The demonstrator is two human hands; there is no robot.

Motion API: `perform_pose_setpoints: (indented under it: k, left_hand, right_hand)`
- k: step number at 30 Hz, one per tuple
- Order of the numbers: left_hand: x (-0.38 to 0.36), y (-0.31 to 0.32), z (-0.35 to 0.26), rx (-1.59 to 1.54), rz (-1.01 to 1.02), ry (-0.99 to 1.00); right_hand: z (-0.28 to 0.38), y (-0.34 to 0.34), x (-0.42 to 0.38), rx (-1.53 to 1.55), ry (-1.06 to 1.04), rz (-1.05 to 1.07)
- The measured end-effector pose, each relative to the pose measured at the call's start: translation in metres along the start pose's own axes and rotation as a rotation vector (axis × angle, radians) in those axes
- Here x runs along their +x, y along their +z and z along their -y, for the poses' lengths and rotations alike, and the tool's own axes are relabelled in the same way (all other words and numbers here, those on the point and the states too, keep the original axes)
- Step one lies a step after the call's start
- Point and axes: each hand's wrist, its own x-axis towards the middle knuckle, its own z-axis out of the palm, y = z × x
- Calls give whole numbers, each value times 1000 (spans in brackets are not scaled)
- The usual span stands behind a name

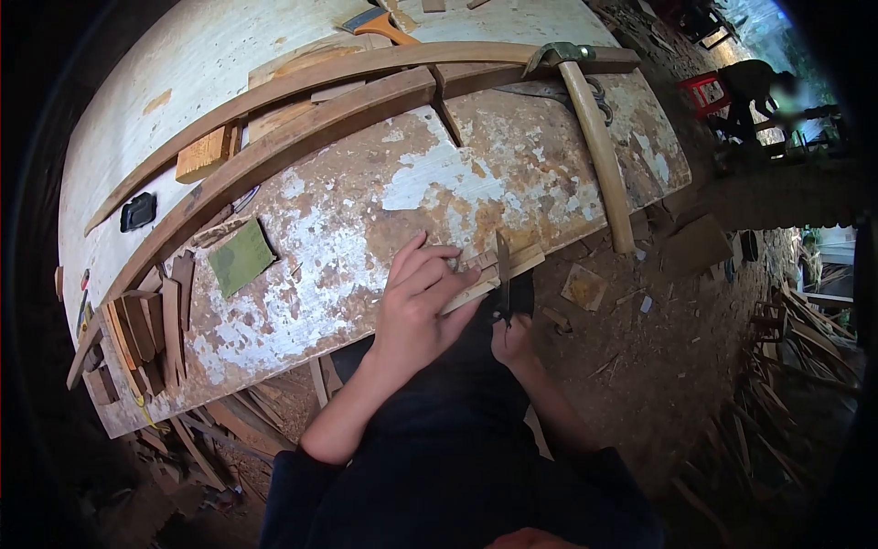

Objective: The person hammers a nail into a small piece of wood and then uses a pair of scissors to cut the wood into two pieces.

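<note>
At the table's near edge, my left hand (pixel 416 297) is closed around a narrow pale wood strip (pixel 523 261), its fingers pressing it by the edge. The strip's far end points to the right, past the hand. My right hand (pixel 513 339), lower and a little to the right, grips what looks like a small saw (pixel 503 270). Its thin dark blade stands across the strip and appears to touch it. The blade's teeth are too small to make out, and its handle is mostly hidden in my fist.
Long curved wooden pieces (pixel 343 114) span the worn table (pixel 311 316). A hammer (pixel 594 151) lies at the right, a brush (pixel 380 23) at the back. Green sandpaper (pixel 241 258) and wood blocks (pixel 137 329) are on the left. Another person (pixel 754 91) bends over far right.
</note>
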Motion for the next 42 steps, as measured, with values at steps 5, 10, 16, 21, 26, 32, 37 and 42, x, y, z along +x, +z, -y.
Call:
perform_pose_setpoints:
  k: [5, 10, 16, 21, 26, 32, 37, 42]
  left_hand:
    - [1, 1, 1, 6, -15, -4]
    - [-4, 1, 1, 1, 7, 3]
    - [-3, 1, -1, 5, -19, -1]
    - [-2, -1, -1, 12, -33, 5]
    - [-4, -1, -1, 8, -36, 22]
    - [-5, -2, -3, 8, -40, 7]
    - [-3, 0, 3, 5, -45, 19]
    - [-4, -2, 0, -14, -28, 9]
  right_hand:
    - [9, 4, 11, 18, 34, -46]
    - [-24, 17, -12, 54, 90, -11]
    - [-10, 10, -1, 28, 74, 31]
    - [5, 3, 10, 30, 97, 36]
    - [-24, 15, -8, 9, 56, 11]
    - [-16, 6, -3, 6, 101, 90]
    - [-17, 10, -2, 28, 108, 14]
    - [-10, 13, -6, 44, 138, 33]
